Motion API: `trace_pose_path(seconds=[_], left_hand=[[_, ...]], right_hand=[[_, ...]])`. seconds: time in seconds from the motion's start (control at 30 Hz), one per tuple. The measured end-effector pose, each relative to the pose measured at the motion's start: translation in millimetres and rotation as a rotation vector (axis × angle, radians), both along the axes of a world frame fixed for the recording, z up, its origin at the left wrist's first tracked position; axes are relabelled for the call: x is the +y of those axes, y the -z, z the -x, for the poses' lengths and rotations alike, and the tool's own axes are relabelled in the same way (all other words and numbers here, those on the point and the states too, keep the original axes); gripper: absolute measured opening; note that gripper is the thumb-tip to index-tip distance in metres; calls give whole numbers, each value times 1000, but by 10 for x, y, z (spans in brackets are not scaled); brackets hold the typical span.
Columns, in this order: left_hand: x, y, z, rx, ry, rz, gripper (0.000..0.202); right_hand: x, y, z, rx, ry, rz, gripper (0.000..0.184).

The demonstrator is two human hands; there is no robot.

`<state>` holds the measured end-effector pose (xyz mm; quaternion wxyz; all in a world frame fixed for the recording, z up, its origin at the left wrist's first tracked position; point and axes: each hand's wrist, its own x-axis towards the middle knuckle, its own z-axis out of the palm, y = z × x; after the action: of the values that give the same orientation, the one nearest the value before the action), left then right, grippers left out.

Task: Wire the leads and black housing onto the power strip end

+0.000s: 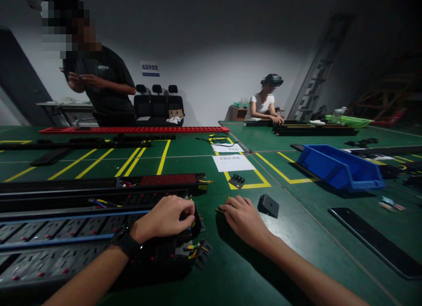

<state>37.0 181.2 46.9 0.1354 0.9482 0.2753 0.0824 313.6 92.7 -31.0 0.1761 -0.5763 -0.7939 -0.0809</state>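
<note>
My left hand (169, 216), with a dark watch on the wrist, lies over the right end of a power strip (108, 224) with blue edges. Its fingers are curled, the thumb close to the index finger; what they grip is hidden. Beside it, the nearer power strip (75, 260) has a loose end cap (202, 253) with yellow-green wires. My right hand (244, 220) is low over the green table, fingers bent together at a small thin piece (220, 210) too unclear to name. A black block-like part (268, 205) sits just right of that hand.
A blue bin (339, 167) and a black phone-like slab (376, 240) are to the right. White paper sheets (233, 162) and a small dark part (236, 181) lie ahead. A red slotted rail (135, 130) crosses the back. Two people (110, 84) work beyond.
</note>
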Motion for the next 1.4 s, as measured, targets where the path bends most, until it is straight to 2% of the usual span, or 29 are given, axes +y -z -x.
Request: trace_pose_path(seconds=[0.17,0.47,0.53,0.7,0.83,1.0,1.2,1.4], left_hand=[[0,-1,-10,13,-7,8,13],[-12,28,11,-25,-7,-12,14],[-17,26,3,-67,-74,-77,15],[37,45,-13,-172,-387,-256,16],[91,98,5,-109,-476,-314,24],[82,134,6,-38,-461,-284,31],[83,166,2,-56,-413,-249,35],[127,219,26,-39,-361,-243,36]], right_hand=[[3,-14,-32,38,-24,10,18],[-35,-42,7,77,-88,6,30],[-33,-29,-3,77,-104,26,30],[-19,8,-38,49,-115,19,28],[-20,20,-45,56,-117,10,28],[-19,37,-49,86,-117,16,27],[-3,80,-64,131,-157,-41,22],[-7,72,-52,133,-149,-24,20]])
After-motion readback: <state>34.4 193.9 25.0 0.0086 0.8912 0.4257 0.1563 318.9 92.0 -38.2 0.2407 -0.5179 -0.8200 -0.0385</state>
